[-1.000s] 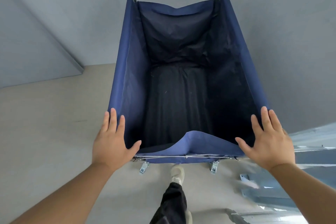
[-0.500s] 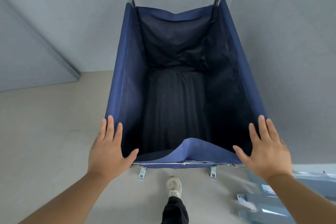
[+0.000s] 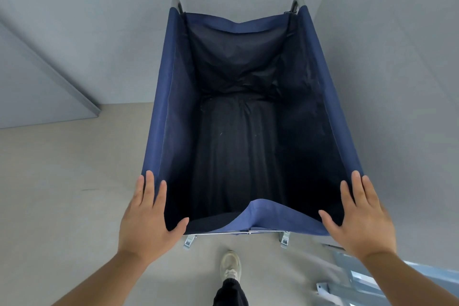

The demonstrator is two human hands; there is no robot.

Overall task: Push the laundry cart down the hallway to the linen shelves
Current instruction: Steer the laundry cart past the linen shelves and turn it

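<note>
Bare hallway: grey walls (image 3: 99, 32), beige floor (image 3: 62, 181)

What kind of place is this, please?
Probably an indoor service hallway: plain grey walls, a bare beige floor, and a wheeled blue fabric laundry cart under both hands.

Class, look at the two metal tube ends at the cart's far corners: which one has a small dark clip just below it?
The right tube end: a dark clip sits under it, while the left tube end has none.
</note>
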